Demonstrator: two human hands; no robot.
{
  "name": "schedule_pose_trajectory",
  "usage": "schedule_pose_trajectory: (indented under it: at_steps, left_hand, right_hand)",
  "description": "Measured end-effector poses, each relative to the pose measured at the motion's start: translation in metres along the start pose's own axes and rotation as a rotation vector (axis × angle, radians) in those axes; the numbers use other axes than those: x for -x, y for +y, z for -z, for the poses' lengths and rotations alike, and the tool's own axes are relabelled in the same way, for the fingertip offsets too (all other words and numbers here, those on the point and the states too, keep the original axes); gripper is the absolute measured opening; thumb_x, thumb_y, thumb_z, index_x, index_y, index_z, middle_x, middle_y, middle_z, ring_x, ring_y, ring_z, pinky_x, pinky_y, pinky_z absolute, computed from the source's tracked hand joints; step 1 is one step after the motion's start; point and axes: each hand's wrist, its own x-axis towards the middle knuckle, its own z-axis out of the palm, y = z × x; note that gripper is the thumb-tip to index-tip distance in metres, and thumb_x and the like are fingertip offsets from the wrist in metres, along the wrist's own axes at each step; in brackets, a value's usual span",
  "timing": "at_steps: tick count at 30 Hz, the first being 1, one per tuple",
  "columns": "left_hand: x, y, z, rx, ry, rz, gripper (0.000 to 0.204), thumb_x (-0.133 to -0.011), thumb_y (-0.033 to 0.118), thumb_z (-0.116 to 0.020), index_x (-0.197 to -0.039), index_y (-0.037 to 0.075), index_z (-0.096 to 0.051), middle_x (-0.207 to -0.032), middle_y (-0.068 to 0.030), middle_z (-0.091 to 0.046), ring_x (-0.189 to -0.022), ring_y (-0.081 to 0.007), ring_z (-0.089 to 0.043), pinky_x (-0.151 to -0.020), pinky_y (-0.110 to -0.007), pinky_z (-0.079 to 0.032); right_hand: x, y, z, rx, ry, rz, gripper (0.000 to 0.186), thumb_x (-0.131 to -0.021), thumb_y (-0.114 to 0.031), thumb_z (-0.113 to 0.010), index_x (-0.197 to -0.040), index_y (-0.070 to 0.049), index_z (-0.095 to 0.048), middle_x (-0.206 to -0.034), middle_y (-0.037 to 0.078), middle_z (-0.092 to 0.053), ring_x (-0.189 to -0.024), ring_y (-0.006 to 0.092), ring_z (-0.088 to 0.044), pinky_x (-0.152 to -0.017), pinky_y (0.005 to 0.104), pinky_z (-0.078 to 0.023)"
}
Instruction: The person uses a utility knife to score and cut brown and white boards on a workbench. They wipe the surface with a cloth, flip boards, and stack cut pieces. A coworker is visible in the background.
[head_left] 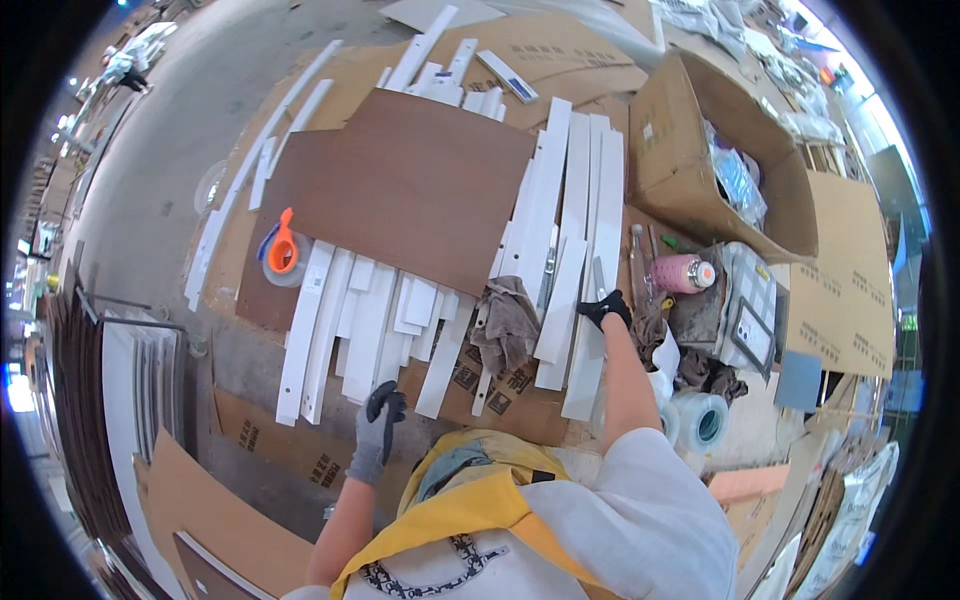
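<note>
My right hand (607, 309), in a dark glove, reaches over long white boards (590, 345) at the right of the pile. Its fingers are closed at the lower end of a slim grey tool (599, 276), whose exact kind is too small to make out. My left hand (382, 408) wears a grey glove with black fingers. It hovers just off the near ends of the white boards, holding nothing, its fingers loosely bent and thumb apart. A large brown panel (410, 180) lies across the boards. Between my hands a crumpled grey-brown cloth (505, 325) rests on them.
Left of the boards sits an orange tape dispenser (284, 250). To the right are a pink bottle (682, 273), an open cardboard box (665, 150), a clear plastic case (747, 310) and rolls of clear tape (703, 422). Cardboard sheets (215, 510) lean at the lower left.
</note>
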Motion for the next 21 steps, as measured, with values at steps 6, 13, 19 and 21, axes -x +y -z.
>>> schedule_pose_trajectory:
  at_steps: [6, 13, 19, 21]
  left_hand:
    - [0.060, -0.014, -0.045, 0.293, -0.402, 0.055, 0.040, -0.093, 0.019, -0.058, -0.127, -0.002, -0.052, -0.113, -0.0123, -0.063, -0.095, -0.0207, -0.064, -0.084, -0.035, -0.053]
    - [0.130, 0.016, -0.106, -0.104, -0.320, -0.133, 0.072, -0.083, 0.037, -0.071, -0.137, 0.000, -0.043, -0.138, -0.0136, -0.047, -0.120, -0.0201, -0.046, -0.100, -0.029, -0.037]
    - [0.187, -0.059, -0.055, -0.232, -0.261, -0.095, 0.057, -0.077, 0.036, -0.077, -0.119, 0.001, -0.059, -0.107, -0.0082, -0.063, -0.095, -0.0185, -0.057, -0.083, -0.031, -0.046]
    - [0.211, -0.060, -0.056, -0.435, -0.193, -0.180, 0.055, -0.077, 0.034, -0.076, -0.118, 0.001, -0.059, -0.104, -0.0081, -0.064, -0.093, -0.0173, -0.057, -0.080, -0.031, -0.046]
  right_hand:
    - [0.031, -0.029, 0.031, -0.555, -0.370, 0.253, 0.064, -0.062, -0.050, -0.077, -0.104, -0.003, -0.065, -0.080, 0.012, -0.063, -0.059, 0.0255, -0.060, -0.052, 0.0393, -0.048]
    - [0.141, -0.007, -0.071, -1.241, -0.841, 0.183, 0.068, -0.069, -0.046, -0.075, -0.116, -0.003, -0.053, -0.100, 0.016, -0.061, -0.085, 0.0319, -0.061, -0.076, 0.0460, -0.052]
    - [0.243, 0.041, -0.102, -1.139, -0.849, 0.089, 0.066, -0.070, -0.043, -0.076, -0.122, -0.012, -0.050, -0.117, 0.011, -0.057, -0.109, 0.0324, -0.055, -0.096, 0.0481, -0.045]
    - [0.253, 0.057, -0.100, -1.160, -0.887, 0.198, 0.068, -0.076, -0.052, -0.069, -0.127, -0.013, -0.048, -0.123, 0.010, -0.056, -0.112, 0.0322, -0.053, -0.099, 0.0472, -0.043]
